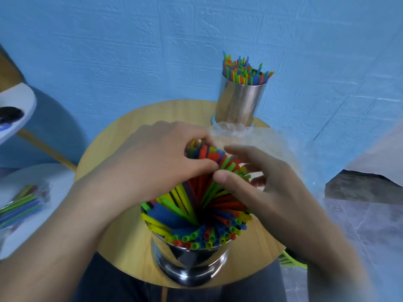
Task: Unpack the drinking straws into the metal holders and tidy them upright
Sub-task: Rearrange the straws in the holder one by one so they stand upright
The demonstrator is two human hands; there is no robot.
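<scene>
Wooden table (122, 149); tubular straws (202, 192), seemingly plastic

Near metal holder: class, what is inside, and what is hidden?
Coloured straws fill the near metal holder, leaning, fanned out. The left hand and right hand grip their upper ends, covering some tips. The straws hide the holder's floor.

Blue textured wall (152, 51), round wooden table (122, 131), perhaps tiled floor (359, 225)

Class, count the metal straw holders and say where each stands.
2. The near holder stands at the wooden table's front edge; the far holder at its back edge. None looks hidden.
</scene>
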